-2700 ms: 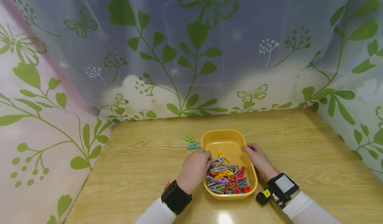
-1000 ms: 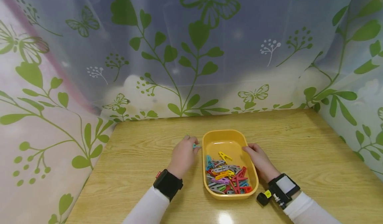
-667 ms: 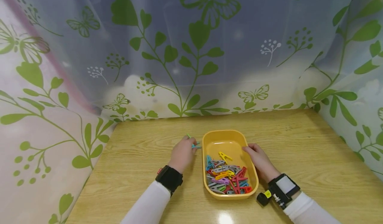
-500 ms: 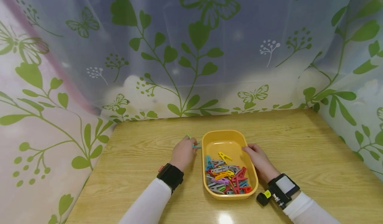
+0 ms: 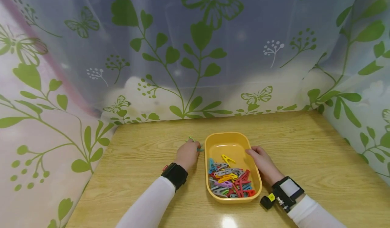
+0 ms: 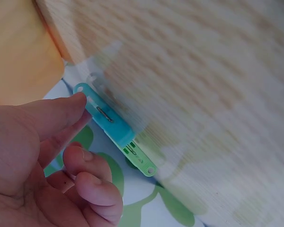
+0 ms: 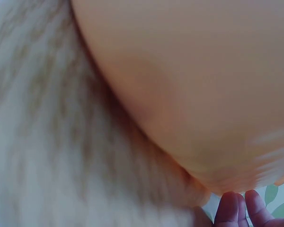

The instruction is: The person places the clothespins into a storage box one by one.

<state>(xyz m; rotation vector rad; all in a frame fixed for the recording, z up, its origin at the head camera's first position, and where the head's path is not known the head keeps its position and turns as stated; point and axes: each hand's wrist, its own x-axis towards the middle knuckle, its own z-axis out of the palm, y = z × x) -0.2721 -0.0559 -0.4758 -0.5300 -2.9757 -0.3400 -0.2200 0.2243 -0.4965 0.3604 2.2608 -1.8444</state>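
Note:
A yellow tray (image 5: 226,134) sits on the wooden table, and several coloured clothes pegs (image 5: 231,180) are heaped in its near half. Just left of the tray, a blue peg (image 6: 105,117) and a green peg (image 6: 140,161) lie end to end on the table. My left hand (image 5: 187,154) is at them, thumb and forefinger pinching the near end of the blue peg while the other fingers (image 6: 92,187) stay curled. My right hand (image 5: 262,164) holds the tray's right rim, and its fingertips (image 7: 236,210) show beside the tray wall (image 7: 189,85).
A curtain printed with leaves and butterflies (image 5: 195,52) closes in the table at the back and on both sides. Bare tabletop (image 5: 310,153) stretches to the right of the tray and to the left of my left hand.
My left hand left the peg heap in the tray and went to the two pegs on the table, where it has settled on the blue one. My right hand stayed on the rim.

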